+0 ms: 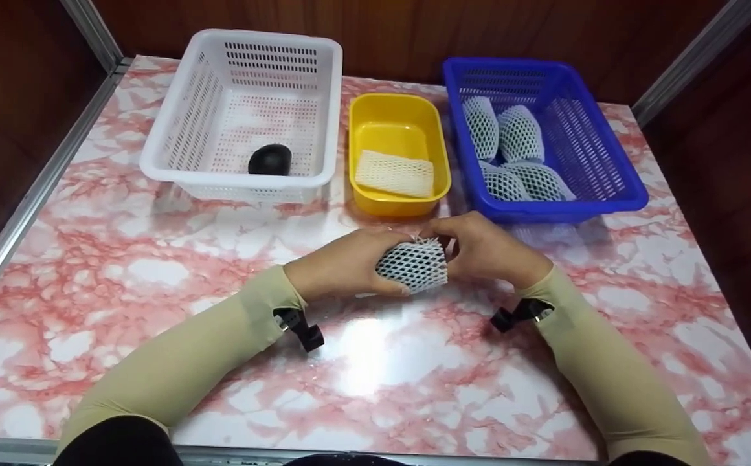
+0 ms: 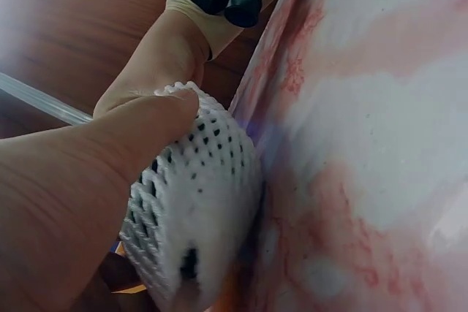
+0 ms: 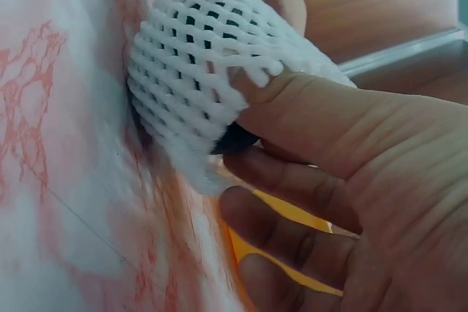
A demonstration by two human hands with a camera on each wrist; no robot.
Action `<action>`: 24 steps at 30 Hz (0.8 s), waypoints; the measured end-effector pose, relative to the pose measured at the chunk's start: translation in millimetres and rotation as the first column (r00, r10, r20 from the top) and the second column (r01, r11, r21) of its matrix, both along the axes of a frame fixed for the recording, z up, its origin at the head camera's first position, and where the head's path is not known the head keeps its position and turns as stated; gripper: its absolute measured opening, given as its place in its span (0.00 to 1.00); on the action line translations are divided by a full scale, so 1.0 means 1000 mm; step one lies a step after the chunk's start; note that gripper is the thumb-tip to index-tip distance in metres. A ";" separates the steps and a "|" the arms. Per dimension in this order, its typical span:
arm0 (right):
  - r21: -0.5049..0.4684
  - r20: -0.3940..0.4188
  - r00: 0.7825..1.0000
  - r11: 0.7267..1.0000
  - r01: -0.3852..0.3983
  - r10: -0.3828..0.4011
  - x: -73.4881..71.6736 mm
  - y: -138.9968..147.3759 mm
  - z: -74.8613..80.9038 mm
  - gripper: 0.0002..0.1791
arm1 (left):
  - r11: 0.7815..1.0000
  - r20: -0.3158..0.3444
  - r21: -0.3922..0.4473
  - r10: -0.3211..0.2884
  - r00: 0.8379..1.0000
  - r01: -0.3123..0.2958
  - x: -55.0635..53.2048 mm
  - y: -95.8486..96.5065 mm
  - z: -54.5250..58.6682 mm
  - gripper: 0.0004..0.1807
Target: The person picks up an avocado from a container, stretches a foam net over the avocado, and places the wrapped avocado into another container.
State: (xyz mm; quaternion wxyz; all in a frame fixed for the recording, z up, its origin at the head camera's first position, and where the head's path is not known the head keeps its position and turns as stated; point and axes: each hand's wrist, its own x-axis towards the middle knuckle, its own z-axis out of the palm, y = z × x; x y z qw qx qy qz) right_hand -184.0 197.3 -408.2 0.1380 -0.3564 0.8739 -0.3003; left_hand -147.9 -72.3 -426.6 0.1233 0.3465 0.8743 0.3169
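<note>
Over the middle of the table, my left hand [image 1: 349, 264] grips a dark rounded fruit, avocado-like, wrapped in a white foam net [image 1: 415, 264]. My right hand [image 1: 493, 251] is at the net's open end. In the right wrist view, its thumb lies at the frayed edge of the foam net [image 3: 186, 63], and the index finger is by the bare dark end of the fruit [image 3: 238, 139]. The left thumb presses on the net in the left wrist view; the other left fingers are mostly hidden.
A white basket [image 1: 239, 175] at back left contains one dark fruit [image 1: 270, 160]. Flat foam nets [image 1: 395, 173] lie in a yellow tub [image 1: 398, 206]. At back right, a blue basket [image 1: 563, 208] holds several netted fruits [image 1: 522, 134]. Brown walls enclose the marbled table [image 1: 155, 272].
</note>
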 end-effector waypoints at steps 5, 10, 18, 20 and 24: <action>0.025 -0.006 1.000 1.000 -0.008 0.008 -0.003 0.004 0.000 0.24 | 1.000 0.016 0.007 -0.011 1.000 0.010 -0.001 -0.003 -0.001 0.47; 0.050 -0.010 1.000 0.999 0.004 -0.003 -0.004 0.008 0.004 0.24 | 1.000 0.088 -0.015 0.023 0.996 -0.022 -0.002 -0.015 0.007 0.48; 0.069 -0.082 0.997 0.998 0.010 -0.004 -0.003 0.011 0.015 0.15 | 0.978 0.027 -0.198 0.080 0.996 -0.073 -0.018 -0.064 0.018 0.20; 0.077 -0.127 0.991 0.996 0.043 -0.033 -0.001 0.010 0.018 0.13 | 0.963 0.012 -0.263 0.071 0.997 -0.065 -0.022 -0.072 0.017 0.14; 0.050 -0.202 0.973 0.991 0.126 -0.113 0.007 0.005 0.026 0.14 | 0.950 0.008 -0.309 0.056 0.998 -0.051 -0.027 -0.075 0.013 0.13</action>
